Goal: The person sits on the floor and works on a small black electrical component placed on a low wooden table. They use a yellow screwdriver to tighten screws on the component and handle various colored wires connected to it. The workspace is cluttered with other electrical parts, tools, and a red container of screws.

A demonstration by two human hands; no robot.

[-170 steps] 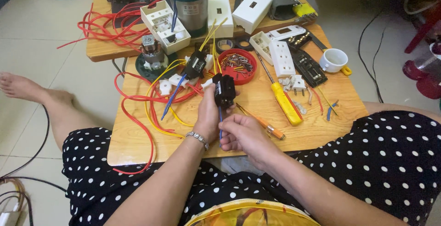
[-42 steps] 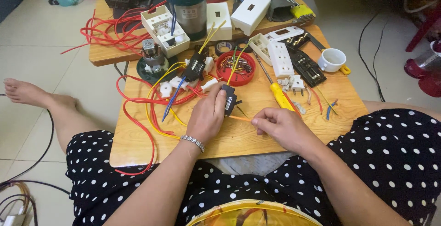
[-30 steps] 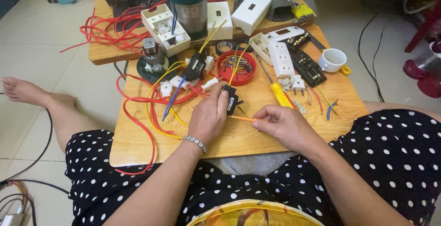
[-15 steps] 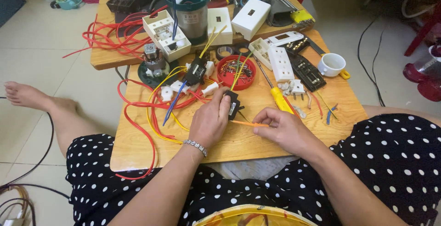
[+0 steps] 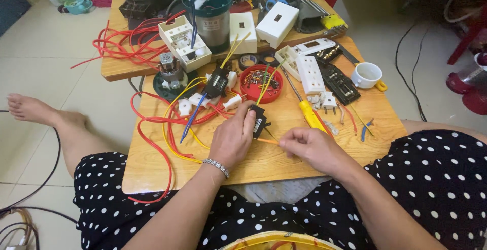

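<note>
My left hand (image 5: 232, 137) presses a small black electrical part (image 5: 257, 119) down on the wooden board (image 5: 284, 158), fingers wrapped over it. My right hand (image 5: 310, 147) pinches the orange handle of a thin screwdriver (image 5: 267, 141) whose tip points left into the black part. Red and yellow wires (image 5: 167, 128) loop from the left side of the board toward the part. A yellow-handled screwdriver (image 5: 310, 115) lies just beyond my right hand.
A red round tray of small parts (image 5: 261, 83), white sockets (image 5: 310, 73), a black strip (image 5: 339, 81) and a white cup (image 5: 367, 74) lie further out. A second wooden board (image 5: 114, 67) behind carries a metal cylinder (image 5: 211, 17), white boxes and red wire.
The black part came down from in front of me onto the board under my left hand. My right hand took the thin orange screwdriver and set its tip against the part.
</note>
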